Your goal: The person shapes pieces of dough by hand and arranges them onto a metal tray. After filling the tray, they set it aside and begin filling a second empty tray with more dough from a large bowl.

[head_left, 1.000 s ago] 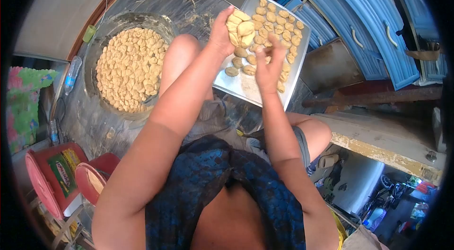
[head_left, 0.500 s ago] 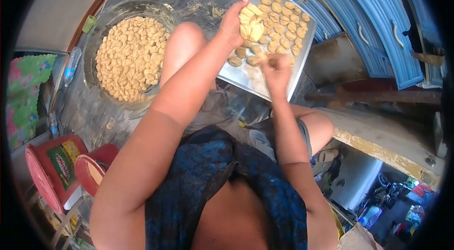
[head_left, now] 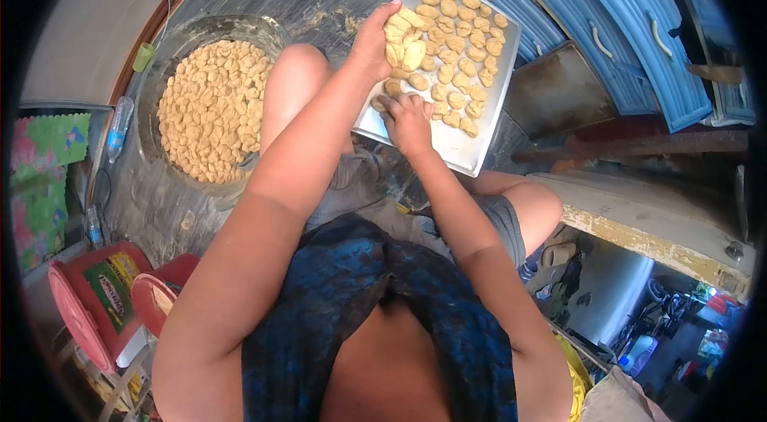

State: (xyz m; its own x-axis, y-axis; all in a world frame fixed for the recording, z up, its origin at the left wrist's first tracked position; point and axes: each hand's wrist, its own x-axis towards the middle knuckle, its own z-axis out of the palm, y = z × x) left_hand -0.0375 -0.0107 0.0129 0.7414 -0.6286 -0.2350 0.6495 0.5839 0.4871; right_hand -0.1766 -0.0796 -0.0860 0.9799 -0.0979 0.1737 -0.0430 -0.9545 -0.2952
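A metal baking tray (head_left: 461, 152) lies tilted across my lap, with rows of small tan dough pieces (head_left: 455, 43) on it. My left hand (head_left: 372, 47) is at the tray's left edge, its fingers curled around a cluster of flattened, paler yellow dough pieces (head_left: 405, 40). Over the tray's near left part, my right hand (head_left: 411, 125) points its bent fingers down onto a browner dough piece (head_left: 382, 103), mostly covered by the fingertips. Two loose pieces rest just above those fingers.
Left of my knee, a wide clear basin (head_left: 150, 63) holds a heap of dough pieces. Red buckets (head_left: 102, 286) stand at lower left and a plastic bottle (head_left: 120, 128) near the wall. Blue cabinet doors (head_left: 615, 23) are at right, above a worn wooden ledge (head_left: 639, 238).
My right hand has moved left across the tray to its near left part, over the loose pieces there. The left hand still holds its cluster. The view has shifted slightly.
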